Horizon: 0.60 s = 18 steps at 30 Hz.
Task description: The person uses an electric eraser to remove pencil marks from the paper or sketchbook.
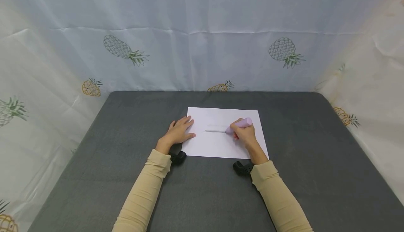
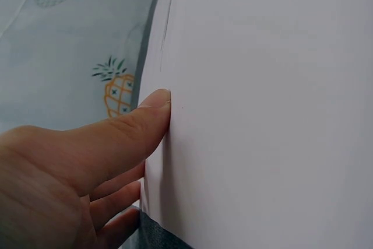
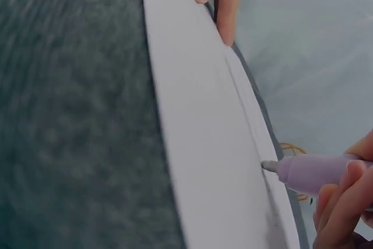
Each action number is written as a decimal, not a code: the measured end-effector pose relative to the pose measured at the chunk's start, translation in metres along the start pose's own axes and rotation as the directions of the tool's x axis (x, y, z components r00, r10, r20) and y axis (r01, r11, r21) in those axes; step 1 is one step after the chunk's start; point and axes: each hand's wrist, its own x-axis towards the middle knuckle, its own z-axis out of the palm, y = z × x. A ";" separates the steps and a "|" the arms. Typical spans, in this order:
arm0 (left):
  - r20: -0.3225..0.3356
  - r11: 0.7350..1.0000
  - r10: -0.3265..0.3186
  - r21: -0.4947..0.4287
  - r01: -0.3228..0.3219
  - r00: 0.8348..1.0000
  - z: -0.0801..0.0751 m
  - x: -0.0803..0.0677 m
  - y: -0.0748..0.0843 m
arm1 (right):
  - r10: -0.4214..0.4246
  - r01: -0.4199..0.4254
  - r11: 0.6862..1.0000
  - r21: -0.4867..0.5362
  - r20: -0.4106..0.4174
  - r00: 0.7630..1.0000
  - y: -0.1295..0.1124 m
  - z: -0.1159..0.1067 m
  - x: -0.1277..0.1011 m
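A white sheet of paper (image 1: 208, 146) lies on the dark table. My left hand (image 1: 177, 132) rests at its left edge, fingers spread and thumb on the sheet; the left wrist view shows the thumb (image 2: 137, 123) flat along the paper. In my right hand (image 1: 247, 135) I grip a thick lilac marker (image 3: 315, 173), tilted, its grey tip at the paper's surface in the right wrist view. Thin grey lines (image 1: 215, 131) run across the middle of the sheet, leftward from the tip. The palm side of my right hand is hidden in the head view.
The dark grey cloth-covered table (image 1: 126, 190) extends around the paper on all sides. Behind it hangs a pale curtain (image 1: 195, 56) with pineapple prints, and similar cloth flanks both sides. A black device sits at each wrist, beside the cuffs of tan sleeves (image 1: 143, 190).
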 end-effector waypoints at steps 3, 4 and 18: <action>0.001 1.000 0.002 0.003 -0.002 1.000 0.001 0.000 -0.001 | 0.001 -0.001 1.000 0.004 -0.010 1.000 0.000 0.000 0.000; 0.001 1.000 0.003 0.005 -0.003 1.000 0.001 0.000 -0.001 | 0.002 -0.002 1.000 0.006 -0.013 1.000 0.000 0.000 -0.001; 0.001 1.000 0.009 -0.006 -0.009 1.000 -0.001 -0.002 0.001 | -0.020 0.020 1.000 -0.006 -0.025 0.999 -0.001 0.003 -0.001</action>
